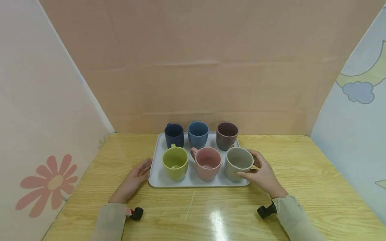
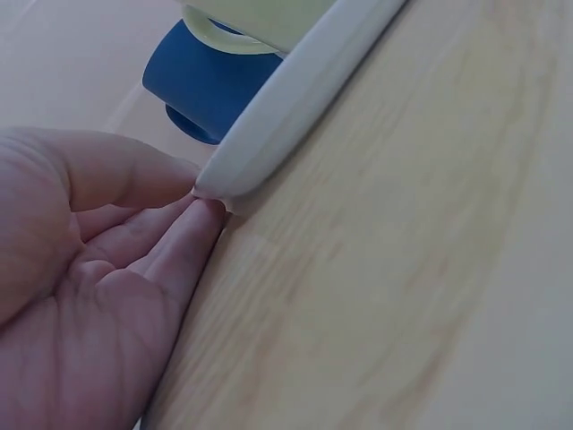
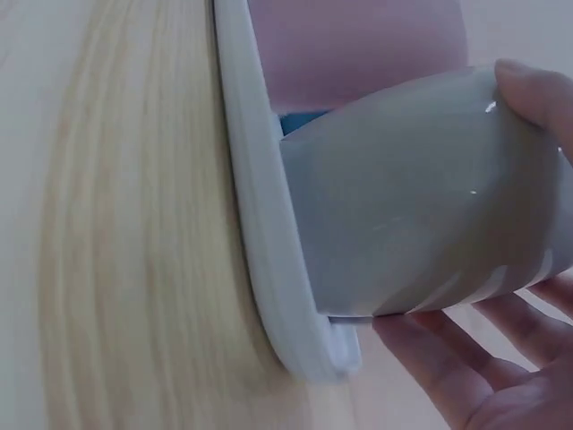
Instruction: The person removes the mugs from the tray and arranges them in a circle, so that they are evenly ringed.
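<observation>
A white rectangular tray (image 1: 155, 170) carries two rows of mugs. My left hand (image 1: 134, 179) pinches the tray's left edge; the left wrist view shows the thumb over the rim (image 2: 277, 121) and fingers beneath. At the front right, my right hand (image 1: 266, 175) grips a grey mug (image 1: 233, 171), thumb on its near side and fingers round the far right side. Its base is on or very close to the tray. Beside it stand a pink mug (image 1: 206, 171) and a yellow-green mug (image 1: 175, 170). Behind are a navy mug (image 1: 174, 139), a blue mug (image 1: 198, 138) and a brown mug (image 1: 226, 140).
The tray lies on a wood-grain table (image 1: 169, 214). A plain tan backdrop (image 1: 211, 83) rises close behind the back mugs. Patterned panels close in the left side (image 1: 60, 117) and the right side (image 1: 346, 150).
</observation>
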{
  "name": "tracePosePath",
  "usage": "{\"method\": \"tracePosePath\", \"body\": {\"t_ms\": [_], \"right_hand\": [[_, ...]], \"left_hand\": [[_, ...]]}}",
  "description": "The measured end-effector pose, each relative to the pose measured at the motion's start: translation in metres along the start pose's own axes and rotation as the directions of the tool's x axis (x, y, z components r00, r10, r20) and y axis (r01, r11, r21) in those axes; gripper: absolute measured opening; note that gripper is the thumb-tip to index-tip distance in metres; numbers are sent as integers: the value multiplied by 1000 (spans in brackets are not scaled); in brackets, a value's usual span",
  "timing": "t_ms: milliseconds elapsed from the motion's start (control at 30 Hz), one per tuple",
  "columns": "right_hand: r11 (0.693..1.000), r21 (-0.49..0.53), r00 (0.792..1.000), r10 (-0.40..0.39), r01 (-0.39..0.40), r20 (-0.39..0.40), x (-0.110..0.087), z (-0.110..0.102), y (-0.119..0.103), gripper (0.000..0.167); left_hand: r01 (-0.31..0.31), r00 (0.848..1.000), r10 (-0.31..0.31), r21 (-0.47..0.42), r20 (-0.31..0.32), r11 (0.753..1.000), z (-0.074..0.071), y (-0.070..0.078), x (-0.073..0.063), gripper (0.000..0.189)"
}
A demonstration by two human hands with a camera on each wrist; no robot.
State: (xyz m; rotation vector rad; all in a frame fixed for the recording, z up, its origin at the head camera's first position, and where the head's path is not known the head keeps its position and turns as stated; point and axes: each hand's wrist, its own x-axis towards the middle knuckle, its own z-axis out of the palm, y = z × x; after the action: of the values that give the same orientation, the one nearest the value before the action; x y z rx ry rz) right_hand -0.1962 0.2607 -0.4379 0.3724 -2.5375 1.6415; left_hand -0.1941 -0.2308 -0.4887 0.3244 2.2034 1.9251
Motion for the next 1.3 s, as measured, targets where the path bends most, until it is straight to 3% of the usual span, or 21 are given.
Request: {"method": "tracePosePath", "body": {"t_ms": [233,433,700,900,1300], "right_hand": [[998,-45,995,-49,45,-82,-2,-28,2,83],[993,-111,989,-50,35,-138,10,-58,10,80],[977,-201,974,29,-76,-225,40,-91,30,83],[954,-237,963,124,-182,-241,64,-105,44,91],[945,-205,938,190,-255,-292,83,-121,68,98]], "left_hand": [[-14,1000,14,3,6,1000,1,1,-1,63],[-22,1000,22,4,10,1000,2,1,1,62],[-20,1000,20,5,12,1000,2,1,1,63],[-14,1000,13,4,6,1000,1,1,0,63],[3,1000,-3,9,-4,1000,1,1,0,63]]}}
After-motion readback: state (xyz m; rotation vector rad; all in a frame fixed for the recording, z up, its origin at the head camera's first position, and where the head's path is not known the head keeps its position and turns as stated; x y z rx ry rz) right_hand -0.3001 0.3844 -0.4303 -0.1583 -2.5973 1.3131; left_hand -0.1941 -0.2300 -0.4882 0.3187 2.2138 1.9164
